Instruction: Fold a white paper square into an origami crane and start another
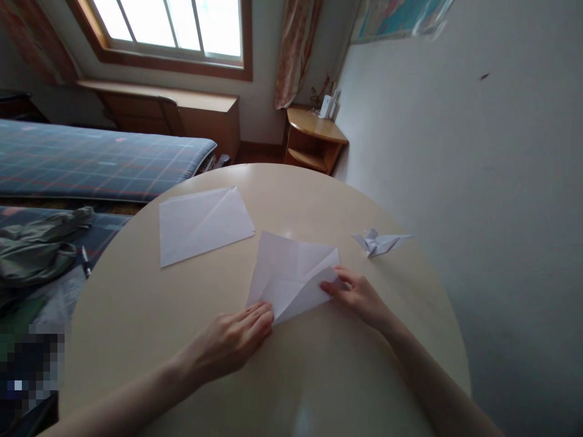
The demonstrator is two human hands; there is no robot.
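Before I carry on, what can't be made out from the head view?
Creased paper sheet: head view; the part under the left hand's grip is hidden, as is the part behind the right hand's grip.
Larger white paper: head view; layers too thin to count.
Wall map: head view; cut off by the top edge, lettering too small.

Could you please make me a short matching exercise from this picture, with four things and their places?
1. paper bird
2. flat paper
3. left hand
4. right hand

A. at the right side of the sheet
B. apart from the sheet, to its left
C. at the near left of the sheet
D. apart from the sheet, to its right

Pairs: 1-D, 2-B, 3-C, 4-A
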